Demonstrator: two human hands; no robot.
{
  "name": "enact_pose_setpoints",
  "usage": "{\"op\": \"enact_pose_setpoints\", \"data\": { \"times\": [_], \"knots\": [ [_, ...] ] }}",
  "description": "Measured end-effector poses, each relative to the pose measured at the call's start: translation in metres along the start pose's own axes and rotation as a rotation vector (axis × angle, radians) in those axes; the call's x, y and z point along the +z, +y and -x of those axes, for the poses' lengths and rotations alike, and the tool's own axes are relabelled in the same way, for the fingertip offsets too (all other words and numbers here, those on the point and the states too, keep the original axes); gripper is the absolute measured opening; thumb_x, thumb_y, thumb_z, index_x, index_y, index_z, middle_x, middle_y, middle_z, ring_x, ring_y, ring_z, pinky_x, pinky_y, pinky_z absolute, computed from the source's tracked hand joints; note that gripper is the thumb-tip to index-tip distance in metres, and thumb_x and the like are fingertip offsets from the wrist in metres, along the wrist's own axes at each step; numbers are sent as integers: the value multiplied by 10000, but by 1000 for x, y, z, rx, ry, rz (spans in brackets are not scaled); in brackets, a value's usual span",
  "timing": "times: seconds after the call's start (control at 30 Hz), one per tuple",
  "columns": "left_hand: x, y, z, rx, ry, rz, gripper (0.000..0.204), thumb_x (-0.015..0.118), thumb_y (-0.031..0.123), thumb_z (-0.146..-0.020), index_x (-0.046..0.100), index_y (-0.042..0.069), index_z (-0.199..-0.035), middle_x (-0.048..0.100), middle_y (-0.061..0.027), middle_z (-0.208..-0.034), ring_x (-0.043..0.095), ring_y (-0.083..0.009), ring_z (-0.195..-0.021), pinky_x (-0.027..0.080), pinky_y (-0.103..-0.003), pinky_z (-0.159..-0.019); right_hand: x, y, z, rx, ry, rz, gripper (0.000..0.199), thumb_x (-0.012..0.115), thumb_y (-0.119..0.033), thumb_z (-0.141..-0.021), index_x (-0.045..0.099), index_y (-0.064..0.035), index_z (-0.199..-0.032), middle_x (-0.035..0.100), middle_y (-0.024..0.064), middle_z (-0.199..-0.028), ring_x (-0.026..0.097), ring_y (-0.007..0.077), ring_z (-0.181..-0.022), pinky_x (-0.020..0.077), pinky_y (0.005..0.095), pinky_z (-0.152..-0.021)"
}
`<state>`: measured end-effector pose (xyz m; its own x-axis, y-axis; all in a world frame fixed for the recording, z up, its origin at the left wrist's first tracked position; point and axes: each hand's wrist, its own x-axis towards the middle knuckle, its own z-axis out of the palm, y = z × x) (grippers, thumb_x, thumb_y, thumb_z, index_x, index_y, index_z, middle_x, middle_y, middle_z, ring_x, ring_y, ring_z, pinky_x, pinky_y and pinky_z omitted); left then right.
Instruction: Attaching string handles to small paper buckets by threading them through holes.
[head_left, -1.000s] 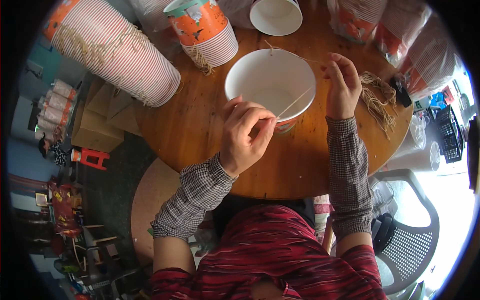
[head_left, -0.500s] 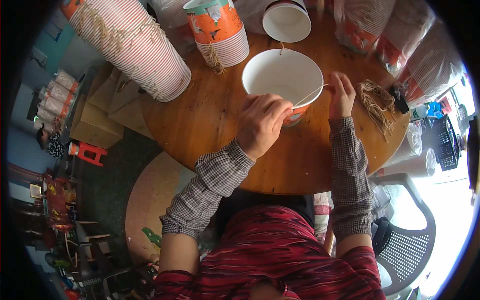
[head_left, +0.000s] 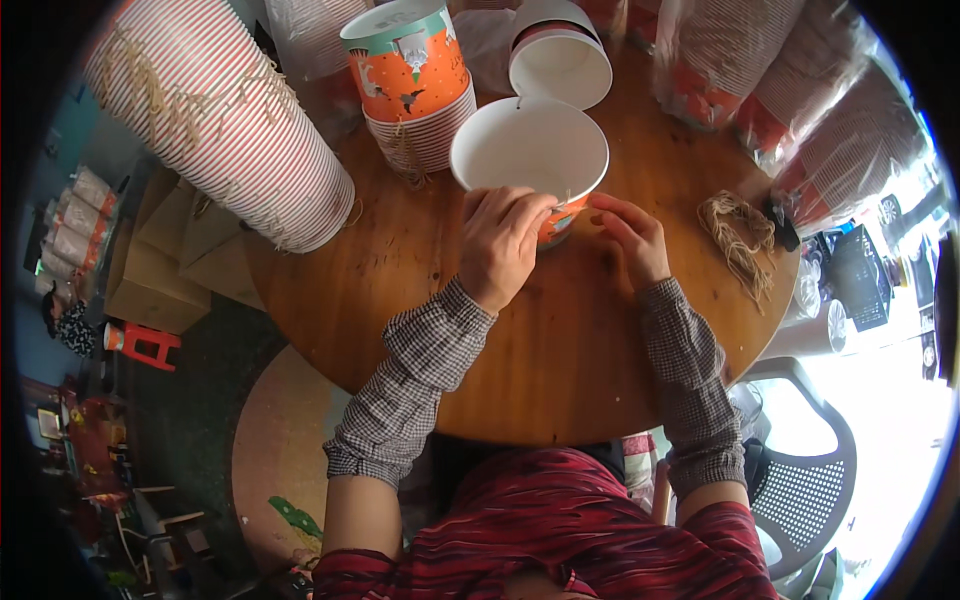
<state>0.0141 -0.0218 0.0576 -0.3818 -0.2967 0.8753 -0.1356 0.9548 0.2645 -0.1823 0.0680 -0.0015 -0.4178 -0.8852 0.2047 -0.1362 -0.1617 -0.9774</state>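
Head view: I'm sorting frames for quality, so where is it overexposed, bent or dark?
Head view: daylight washes out the lower right by the grey chair; the round wooden table bulges under fisheye bending; black corners ring the picture; both hands and the white paper bucket look sharp.

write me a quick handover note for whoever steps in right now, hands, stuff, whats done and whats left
Left hand: fingertips pinched at the near rim of the white-lined orange paper bucket, seemingly on a thin string; grip not clear.
Right hand: fingers against the bucket's outer wall, steadying it.
Bucket stands upright on the round wooden table. Bundle of tan twine pieces lies right of the right hand. Stack of matching orange buckets stands behind, one with twine hanging.
Done: string at the near rim.
Left: whether it is fastened cannot be told; check it.
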Motion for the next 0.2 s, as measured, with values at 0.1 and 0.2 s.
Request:
{"op": "enact_pose_setpoints", "data": {
  "times": [0.1,0.2],
  "knots": [
    [1,-13,6,-44,72,17,156,666,29,-794,648,100,-932,632,-22,-859,605,-193,-793,428,-346,-762,8,5,-2,91,184,-268,254,555,-95,-909,598,7,-1138,651,91,-976,623,136,-832,519,255,-732],
    [3,-24,10,-107,103,97,190,669,36,-798,655,114,-970,631,-29,-865,609,-206,-815,436,-349,-786,11,19,-6,379,140,-358,304,561,-123,-920,552,-24,-1207,650,121,-966,647,169,-794,555,290,-727]
  ]
}}
